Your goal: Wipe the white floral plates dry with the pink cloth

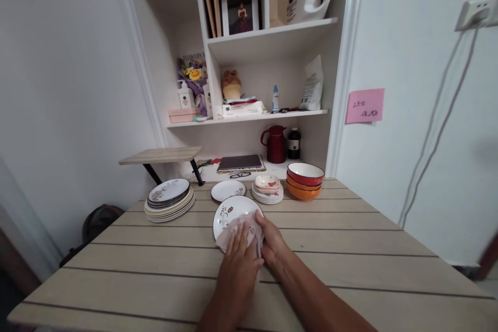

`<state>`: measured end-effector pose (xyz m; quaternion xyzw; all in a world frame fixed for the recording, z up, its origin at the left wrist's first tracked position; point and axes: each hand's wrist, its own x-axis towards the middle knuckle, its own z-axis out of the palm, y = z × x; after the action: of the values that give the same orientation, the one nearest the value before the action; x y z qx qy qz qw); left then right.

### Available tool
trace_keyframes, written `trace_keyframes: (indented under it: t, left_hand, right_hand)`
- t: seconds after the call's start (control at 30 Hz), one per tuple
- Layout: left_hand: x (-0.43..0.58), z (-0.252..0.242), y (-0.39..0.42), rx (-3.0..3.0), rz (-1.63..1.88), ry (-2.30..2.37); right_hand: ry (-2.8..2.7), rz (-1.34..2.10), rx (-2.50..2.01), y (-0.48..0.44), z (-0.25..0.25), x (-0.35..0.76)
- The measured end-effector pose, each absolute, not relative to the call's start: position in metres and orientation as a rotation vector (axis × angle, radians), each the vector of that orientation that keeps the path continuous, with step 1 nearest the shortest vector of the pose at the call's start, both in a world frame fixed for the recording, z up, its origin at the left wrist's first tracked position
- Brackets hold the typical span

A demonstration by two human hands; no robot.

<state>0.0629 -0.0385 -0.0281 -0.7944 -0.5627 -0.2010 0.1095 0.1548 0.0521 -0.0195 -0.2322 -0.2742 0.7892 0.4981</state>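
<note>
A white plate (pixel 229 212) with a dark rim and a printed branch pattern is tilted up toward me over the table. My right hand (pixel 272 238) grips its right edge, thumb on the upper side and the other fingers mostly hidden. Across the lower part of the plate lies a pale pinkish cloth (pixel 224 239). My left hand (pixel 241 249) holds this cloth pressed against the plate, its fingers close together and pointing away from me. Just behind is a similar white plate (pixel 227 190), lying flat.
A stack of plates (pixel 169 202) stands at the left, near a small raised shelf (pixel 161 155). Small dishes (pixel 267 182) sit on white saucers (pixel 268 197); orange and red bowls (pixel 304 187) are stacked right. Behind are a laptop (pixel 240 162), glasses (pixel 240 175) and a red jug (pixel 276 145).
</note>
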Motion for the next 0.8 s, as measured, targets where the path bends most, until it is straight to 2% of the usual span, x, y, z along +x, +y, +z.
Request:
trace_keyframes:
  t: [0.17, 0.43, 0.67, 0.8]
  left_hand:
    - [0.064, 0.005, -0.019, -2.281, -0.554, -1.535]
    - [0.041, -0.007, 0.003, -1.758, -0.587, -1.829]
    - [0.061, -0.032, -0.024, -1.943, -0.618, -1.747]
    - [0.074, -0.018, -0.027, -2.178, -0.652, -1.637]
  right_hand:
    - [-0.541, 2.083, -0.539, 0.045, -0.014, 0.154]
    - [-0.408, 2.047, -0.463, 0.044, -0.009, 0.147]
    - [-0.383, 2.1, -0.554, 0.05, -0.018, 0.15]
    - [-0.424, 2.179, -0.527, 0.047, -0.017, 0.152]
